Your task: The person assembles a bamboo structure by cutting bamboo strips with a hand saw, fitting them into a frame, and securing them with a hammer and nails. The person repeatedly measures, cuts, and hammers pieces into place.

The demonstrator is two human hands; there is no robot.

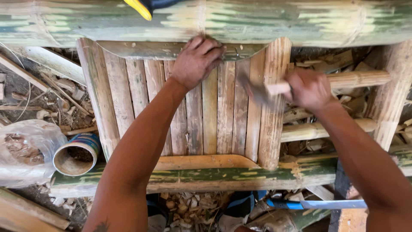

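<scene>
Head view. Left hand (196, 62) rests at the top edge of a panel of bamboo slats (189, 107), its fingers (212, 51) curled together and pressing on the curved top rail (163, 50) just under a thick green bamboo pole (257, 21). Whether a small item is pinched there cannot be told.

Right hand (310, 89) is to the right of the panel, fingers clamped around the pale wooden handle of a hammer (268, 91). The hammer's head is blurred and sits over the slats near the wide right slat (271, 107).

The panel lies flat between the upper pole and a lower green bamboo pole (206, 176).

Left of the panel: an open can (77, 154) on its side, touching a clear plastic bag (25, 150). Wood chips (189, 206) lie below the lower pole. A blue-handled saw (317, 204) lies at lower right.
</scene>
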